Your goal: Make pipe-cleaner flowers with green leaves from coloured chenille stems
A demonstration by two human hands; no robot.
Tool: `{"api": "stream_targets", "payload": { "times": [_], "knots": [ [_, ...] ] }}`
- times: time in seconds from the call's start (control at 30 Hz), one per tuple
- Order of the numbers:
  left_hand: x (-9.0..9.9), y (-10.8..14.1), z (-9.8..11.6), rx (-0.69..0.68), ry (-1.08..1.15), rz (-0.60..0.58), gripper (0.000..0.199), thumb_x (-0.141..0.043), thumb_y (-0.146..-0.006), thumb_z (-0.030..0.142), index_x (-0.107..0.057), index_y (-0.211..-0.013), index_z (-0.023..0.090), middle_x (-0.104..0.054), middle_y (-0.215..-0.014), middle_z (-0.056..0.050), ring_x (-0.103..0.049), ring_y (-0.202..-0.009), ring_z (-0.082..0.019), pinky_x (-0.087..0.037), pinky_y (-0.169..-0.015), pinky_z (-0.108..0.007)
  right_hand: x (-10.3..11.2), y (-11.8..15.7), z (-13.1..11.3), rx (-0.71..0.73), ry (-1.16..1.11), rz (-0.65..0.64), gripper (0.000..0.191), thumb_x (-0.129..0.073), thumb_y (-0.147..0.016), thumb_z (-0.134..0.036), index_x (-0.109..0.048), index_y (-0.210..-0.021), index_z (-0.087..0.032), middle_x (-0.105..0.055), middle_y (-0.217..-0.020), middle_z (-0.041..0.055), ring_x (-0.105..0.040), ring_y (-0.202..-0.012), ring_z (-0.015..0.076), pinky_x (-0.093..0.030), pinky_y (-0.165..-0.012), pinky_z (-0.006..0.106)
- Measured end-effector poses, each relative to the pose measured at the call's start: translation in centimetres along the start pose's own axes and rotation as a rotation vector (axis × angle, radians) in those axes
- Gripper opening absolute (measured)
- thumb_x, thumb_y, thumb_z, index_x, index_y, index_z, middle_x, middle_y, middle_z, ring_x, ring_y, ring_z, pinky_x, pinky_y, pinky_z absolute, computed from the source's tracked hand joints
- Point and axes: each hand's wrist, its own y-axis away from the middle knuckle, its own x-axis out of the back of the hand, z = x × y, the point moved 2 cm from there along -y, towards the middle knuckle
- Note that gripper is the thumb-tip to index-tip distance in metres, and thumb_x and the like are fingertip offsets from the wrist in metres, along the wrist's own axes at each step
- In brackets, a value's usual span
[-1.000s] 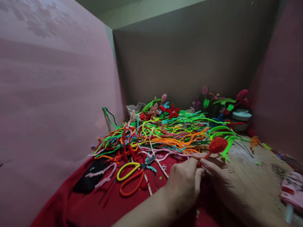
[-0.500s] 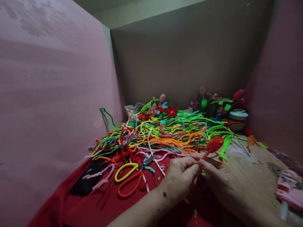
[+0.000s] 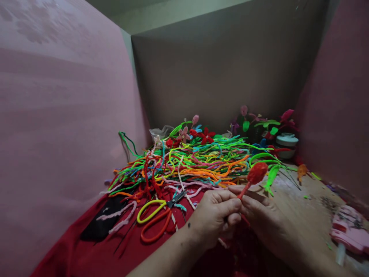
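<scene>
A red pipe-cleaner flower (image 3: 257, 173) with a rounded bud stands tilted up to the right between my hands. My left hand (image 3: 220, 213) is closed, with thumb and forefinger pinching at the red stem. On the other side my right hand (image 3: 261, 215) is closed around the same stem, just under the bud. The stem's lower part is mostly hidden by my fingers. To the left of my hands, scissors (image 3: 161, 215) with one yellow and one orange-red handle lie on the red cloth (image 3: 98, 257). Behind my hands spreads a heap of colourful pipe cleaners (image 3: 196, 161).
A black flat object (image 3: 99, 223) lies at the left, partly under pink pipe cleaners. Finished flowers (image 3: 206, 135) rest on the heap. A lidded jar (image 3: 287, 144) stands at the back right, and a pink glue gun (image 3: 350, 231) lies at the right edge. Pink walls flank both sides.
The view has shifted slightly. My left fingers have turned about the stem, and my right hand keeps its hold. The bud stays upright and tilted to the right.
</scene>
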Motion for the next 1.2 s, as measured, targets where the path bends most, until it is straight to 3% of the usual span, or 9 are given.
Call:
{"api": "stream_targets", "payload": {
  "times": [0.2,0.33,0.43,0.53,0.63,0.73,0.83,1.0,1.2],
  "knots": [
    [0.5,0.1,0.2,0.093,0.113,-0.186,0.019,-0.06,-0.077,0.031,-0.057,-0.072,0.013,-0.032,-0.041,0.011,-0.014,-0.03,-0.001,-0.018,-0.029,-0.015,-0.2,0.0,-0.1,-0.039,-0.079,-0.003,0.015,-0.069,-0.067,-0.029,-0.073,-0.081,-0.026,-0.069,-0.069,0.0044,-0.063,-0.076,0.0245,-0.05,-0.07,0.037],
    [0.4,-0.2,0.1,0.078,-0.032,-0.119,0.02,-0.054,-0.08,0.03,-0.056,-0.071,0.013,-0.034,-0.044,0.009,-0.017,-0.03,-0.002,-0.017,-0.031,-0.017,-0.6,-0.2,-0.2,-0.039,-0.116,-0.037,0.015,-0.068,-0.068,-0.029,-0.072,-0.082,-0.026,-0.07,-0.08,0.0072,-0.063,-0.081,0.0269,-0.05,-0.069,0.038],
    [0.2,-0.3,-0.1,-0.129,-0.445,0.09,0.023,-0.046,-0.084,0.027,-0.056,-0.068,0.014,-0.045,-0.049,0.004,-0.037,-0.037,-0.005,-0.029,-0.04,-0.018,-0.6,-0.2,-0.3,-0.002,-0.023,0.02,0.011,-0.065,-0.07,-0.033,-0.071,-0.077,-0.026,-0.069,-0.073,0.0063,-0.064,-0.072,0.0265,-0.05,-0.06,0.037],
    [0.0,0.1,-0.3,-0.436,-1.018,0.273,0.019,-0.043,-0.086,0.023,-0.058,-0.078,0.015,-0.062,-0.07,-0.003,-0.056,-0.061,-0.012,-0.041,-0.058,-0.022,-0.6,0.0,-0.6,0.042,0.076,0.102,0.012,-0.065,-0.069,-0.037,-0.069,-0.067,-0.027,-0.067,-0.063,0.0048,-0.062,-0.06,0.0246,-0.049,-0.052,0.036],
    [0.2,0.3,-0.9,-0.607,-1.527,0.332,0.019,-0.038,-0.087,0.018,-0.057,-0.086,0.014,-0.064,-0.075,-0.007,-0.059,-0.063,-0.017,-0.041,-0.056,-0.025,-0.7,0.2,-0.9,0.056,0.12,0.128,0.016,-0.066,-0.068,-0.037,-0.066,-0.057,-0.026,-0.064,-0.055,0.0036,-0.059,-0.053,0.0225,-0.048,-0.05,0.035],
    [0.6,0.2,-1.2,-0.69,-1.717,0.323,0.019,-0.04,-0.083,0.011,-0.057,-0.089,0.014,-0.064,-0.07,-0.006,-0.057,-0.057,-0.017,-0.039,-0.05,-0.025,-0.7,0.2,-1.1,0.072,0.177,0.143,0.015,-0.066,-0.068,-0.035,-0.066,-0.057,-0.026,-0.064,-0.056,0.0028,-0.059,-0.054,0.0219,-0.048,-0.052,0.035],
    [0.8,0.1,-1.0,-0.707,-1.595,0.328,0.022,-0.04,-0.083,0.01,-0.059,-0.093,0.014,-0.065,-0.073,-0.006,-0.059,-0.061,-0.016,-0.041,-0.054,-0.024,-0.7,0.2,-1.4,0.092,0.229,0.149,0.013,-0.065,-0.068,-0.035,-0.066,-0.058,-0.027,-0.066,-0.059,0.0023,-0.061,-0.061,0.0232,-0.049,-0.057,0.035],
    [0.5,0.1,-0.2,-0.568,-1.099,0.275,0.025,-0.039,-0.088,0.018,-0.063,-0.083,0.017,-0.065,-0.075,-0.003,-0.057,-0.066,-0.012,-0.042,-0.064,-0.021,-0.9,0.4,-2.0,0.119,0.284,0.136,0.019,-0.064,-0.069,-0.036,-0.063,-0.053,-0.025,-0.067,-0.064,0.0018,-0.061,-0.067,0.0227,-0.05,-0.064,0.034],
    [0.4,-0.2,0.2,-0.353,-0.621,0.199,0.025,-0.045,-0.084,0.021,-0.062,-0.068,0.013,-0.051,-0.057,0.002,-0.042,-0.051,-0.007,-0.033,-0.052,-0.019,-1.1,0.5,-2.0,0.064,0.184,0.078,0.015,-0.063,-0.07,-0.035,-0.069,-0.063,-0.023,-0.067,-0.065,0.0018,-0.062,-0.066,0.0222,-0.051,-0.066,0.035]
  ]
}}
